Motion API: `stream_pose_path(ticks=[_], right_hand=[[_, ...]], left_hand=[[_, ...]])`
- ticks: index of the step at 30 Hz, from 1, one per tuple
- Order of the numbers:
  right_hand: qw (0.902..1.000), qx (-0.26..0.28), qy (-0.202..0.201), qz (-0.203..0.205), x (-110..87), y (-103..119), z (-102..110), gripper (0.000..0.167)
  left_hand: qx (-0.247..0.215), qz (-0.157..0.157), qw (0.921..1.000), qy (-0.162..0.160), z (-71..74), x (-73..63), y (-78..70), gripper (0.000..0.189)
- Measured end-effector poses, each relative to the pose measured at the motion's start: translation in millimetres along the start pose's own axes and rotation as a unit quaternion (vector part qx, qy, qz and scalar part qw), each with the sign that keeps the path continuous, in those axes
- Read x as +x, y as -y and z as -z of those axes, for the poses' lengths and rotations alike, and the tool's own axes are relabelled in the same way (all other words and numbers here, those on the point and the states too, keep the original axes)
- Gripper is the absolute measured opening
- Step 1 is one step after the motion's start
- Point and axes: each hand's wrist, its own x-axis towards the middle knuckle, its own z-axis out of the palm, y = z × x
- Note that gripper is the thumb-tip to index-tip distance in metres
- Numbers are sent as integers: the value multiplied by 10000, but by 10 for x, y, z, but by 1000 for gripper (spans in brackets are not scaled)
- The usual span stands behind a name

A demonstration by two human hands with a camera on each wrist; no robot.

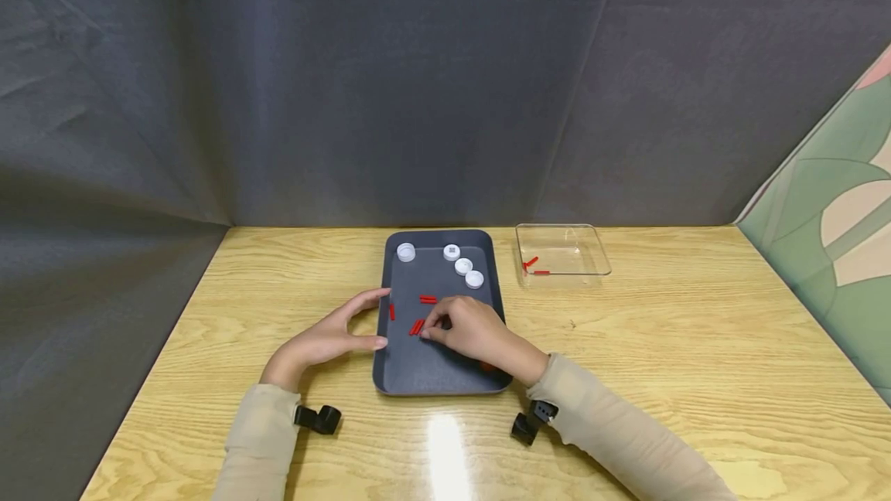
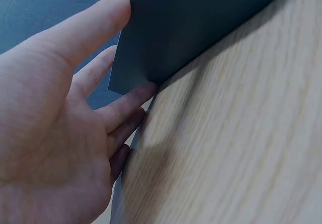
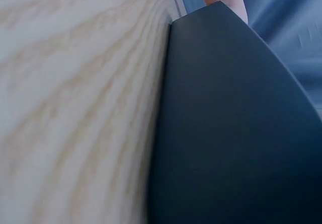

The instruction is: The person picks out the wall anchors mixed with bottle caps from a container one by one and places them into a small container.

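Note:
My left hand (image 1: 327,335) is at the left rim of a dark grey tray (image 1: 445,385), thumb and fingers spread apart. In the left wrist view its fingers (image 2: 126,103) touch the tray's side wall. Over the tray, my right hand (image 1: 469,327) has thumb and fingertips together beside two parallel red sticks (image 1: 416,327); whether a stick is between them is hidden. Farther up lies another pair of red sticks (image 1: 428,299), and a single red stick (image 1: 392,311) lies near the left rim. The right wrist view shows mostly the tray's outer wall (image 3: 226,113).
Several round white caps lie in the tray's far part, one cap (image 1: 406,252) at left, others (image 1: 463,267) at right. A clear plastic box (image 1: 571,253) holding red sticks (image 1: 541,273) stands right of the tray. An orange-red object (image 1: 486,366) is partly hidden beneath the right wrist.

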Motion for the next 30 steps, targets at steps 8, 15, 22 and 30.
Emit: stream_pose_path(ticks=[8, 15, 22, 30], right_hand=[[9993, 88, -323, 147, -50, -45, 67, 6], [9984, 213, -504, 104, -87, -112, 143, 5], [9976, 331, -610, 3, -135, -157, 272, 4], [9951, 565, -796, -158, -196, -253, 432, 5]], left_hand=[[11, -43, 10000, 6, -11, -1, -4, 79], [-6, 15, 10000, -37, -3, 0, 0, 80], [47, 27, 10000, -49, 2, 2, 8, 81], [26, -5, 10000, -46, 1, 0, 20, 81]])
